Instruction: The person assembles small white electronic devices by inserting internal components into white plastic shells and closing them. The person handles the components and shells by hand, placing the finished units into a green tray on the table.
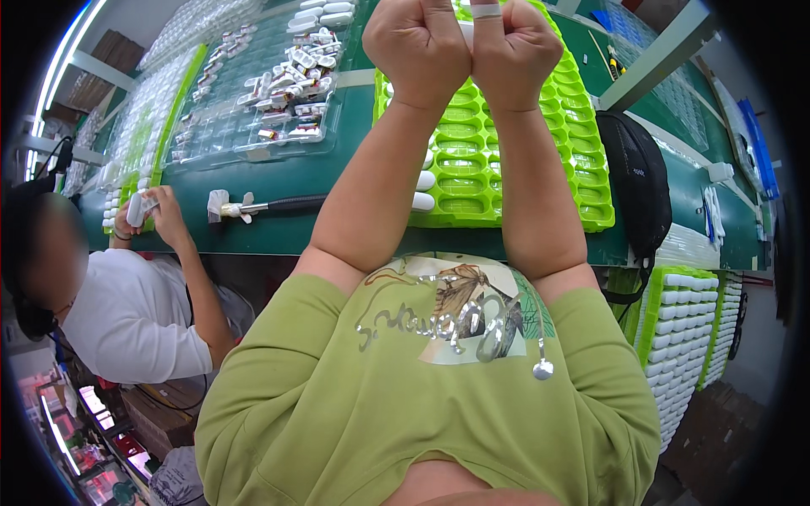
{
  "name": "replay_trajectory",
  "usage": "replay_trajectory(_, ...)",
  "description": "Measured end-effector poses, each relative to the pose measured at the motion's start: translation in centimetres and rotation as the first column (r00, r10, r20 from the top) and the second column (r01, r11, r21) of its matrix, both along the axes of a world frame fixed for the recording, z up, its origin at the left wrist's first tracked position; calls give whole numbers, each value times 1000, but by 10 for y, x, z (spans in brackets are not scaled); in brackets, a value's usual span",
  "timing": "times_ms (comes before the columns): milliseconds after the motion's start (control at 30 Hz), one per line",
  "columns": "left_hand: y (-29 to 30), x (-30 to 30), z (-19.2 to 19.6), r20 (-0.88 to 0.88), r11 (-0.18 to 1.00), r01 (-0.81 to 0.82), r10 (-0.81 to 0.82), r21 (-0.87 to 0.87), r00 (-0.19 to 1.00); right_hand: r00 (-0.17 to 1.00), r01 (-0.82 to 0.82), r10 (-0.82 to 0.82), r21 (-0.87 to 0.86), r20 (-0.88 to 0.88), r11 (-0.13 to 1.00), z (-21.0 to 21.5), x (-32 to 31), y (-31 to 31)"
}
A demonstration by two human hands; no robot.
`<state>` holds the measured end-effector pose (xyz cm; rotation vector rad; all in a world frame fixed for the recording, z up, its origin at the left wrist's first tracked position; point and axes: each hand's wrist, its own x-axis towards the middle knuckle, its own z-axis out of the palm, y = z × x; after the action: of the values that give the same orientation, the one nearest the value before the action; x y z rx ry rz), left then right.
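Observation:
My left hand (418,49) and my right hand (516,55) are raised side by side at the top edge, over a bright green tray (597,215). Both are closed, with thumbs pointing up and away from me. A small white plastic piece (466,32) shows between them, pinched by both; most of it is hidden by the fingers and cut off by the picture's edge. A white band (486,11) wraps my right thumb. The tray has rows of oval hollows. Near its left edge, partly behind my left forearm, lie white oval pieces (422,201).
Left of the tray stand a clear plastic tray (245,156) with many small white parts and a black-handled tool (291,203). A co-worker's hand (167,211) holds a white piece at far left. A black bag (634,173) and a slanting white post (662,55) are at right.

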<state>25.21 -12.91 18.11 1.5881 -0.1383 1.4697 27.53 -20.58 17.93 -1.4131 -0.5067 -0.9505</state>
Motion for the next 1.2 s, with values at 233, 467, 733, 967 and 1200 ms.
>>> replay_trajectory(233,4,4,-28,139,994,-38,23,104,990,998,62,-62,-49,10,997,-23,9,-14)
replay_trajectory(467,5,-67,-75,-218,509,503,-821,-699,527,967,118,-32,-331,254,936,-54,-12,-45)
replay_trajectory(733,34,-78,-86,-268,537,672,-842,-511,469,718,-444,530,289,-451,848,-72,-35,-66)
replay_trajectory(967,34,-79,-87,-302,530,682,-848,-504,436,479,-590,630,307,-611,746,-79,-35,-78)
replay_trajectory(1200,34,-77,-93,-293,495,652,-868,-575,400,420,-615,627,303,-656,728,-85,-33,-78)
